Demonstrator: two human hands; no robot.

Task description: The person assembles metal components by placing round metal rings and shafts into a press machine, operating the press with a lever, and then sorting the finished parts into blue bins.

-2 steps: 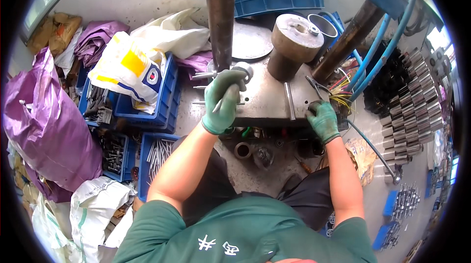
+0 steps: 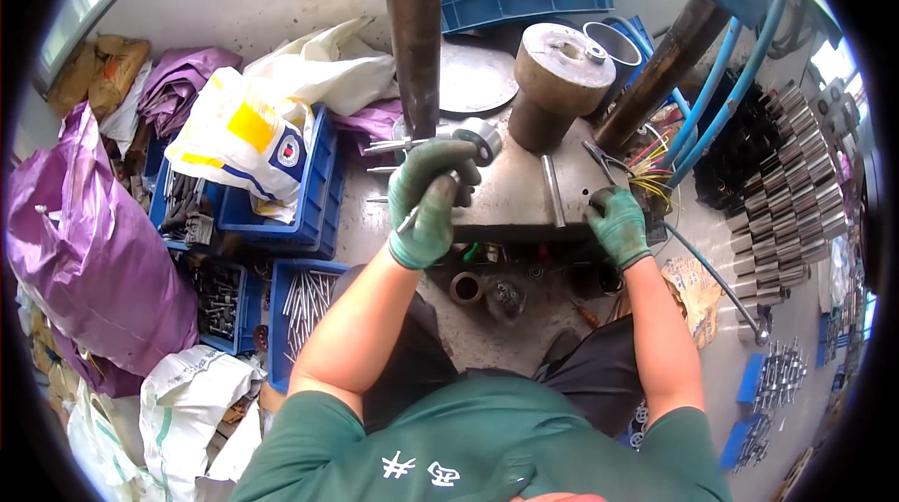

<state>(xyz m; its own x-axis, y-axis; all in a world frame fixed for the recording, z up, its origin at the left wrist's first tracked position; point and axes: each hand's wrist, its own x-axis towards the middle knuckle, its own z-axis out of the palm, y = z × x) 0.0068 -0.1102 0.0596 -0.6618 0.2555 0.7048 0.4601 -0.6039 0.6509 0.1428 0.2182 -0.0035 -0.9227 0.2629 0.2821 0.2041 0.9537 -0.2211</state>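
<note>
Rod (image 2: 408, 219) in L hand (image 2: 428, 198), R hand (image 2: 619, 225) nr table edge (image 2: 510, 212), grip unclear, room btwn.

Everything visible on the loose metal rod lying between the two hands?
Straight, slim metal rod, smooth and silver-grey, looks like bare steel; no head or joint discernible. It lies on the steel plate, pointing away from the person, leaning slightly left. Its near end is at the plate's front edge, its far end near the foot of the mushroom-shaped metal block. Neither the left hand nor the right hand touches it.
</note>
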